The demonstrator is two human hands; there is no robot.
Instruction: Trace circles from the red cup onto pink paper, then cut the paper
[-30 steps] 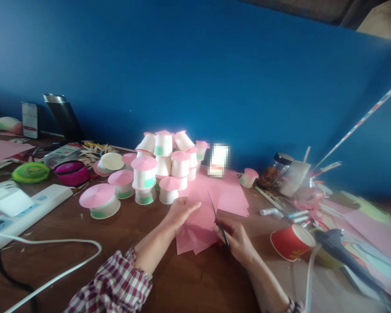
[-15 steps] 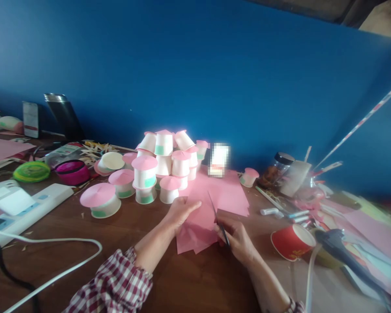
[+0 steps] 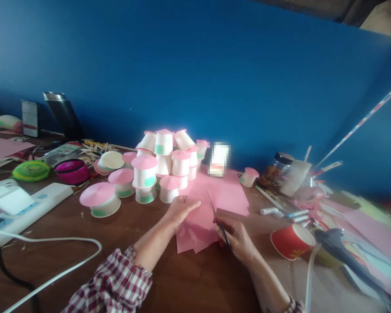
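My left hand (image 3: 180, 214) grips a sheet of pink paper (image 3: 198, 226), with the thumb on top and the other fingers hidden beneath. In my right hand (image 3: 236, 238) is a pair of scissors (image 3: 222, 229), its dark blades pointing away from me over the right side of that sheet. Whether the blades are parted is hard to make out. More pink sheets (image 3: 232, 196) lie just beyond on the brown table. To the left of them stand stacked white paper cups (image 3: 164, 165) with pink paper discs on top and green patches.
A red paper cup (image 3: 289, 243) lies on its side at the right, beside a dark glue gun (image 3: 340, 245). A lidded jar (image 3: 276, 169) leans near the wall. On the left are a power strip (image 3: 52, 202), a white cable (image 3: 65, 274) and a pink pouch (image 3: 72, 172).
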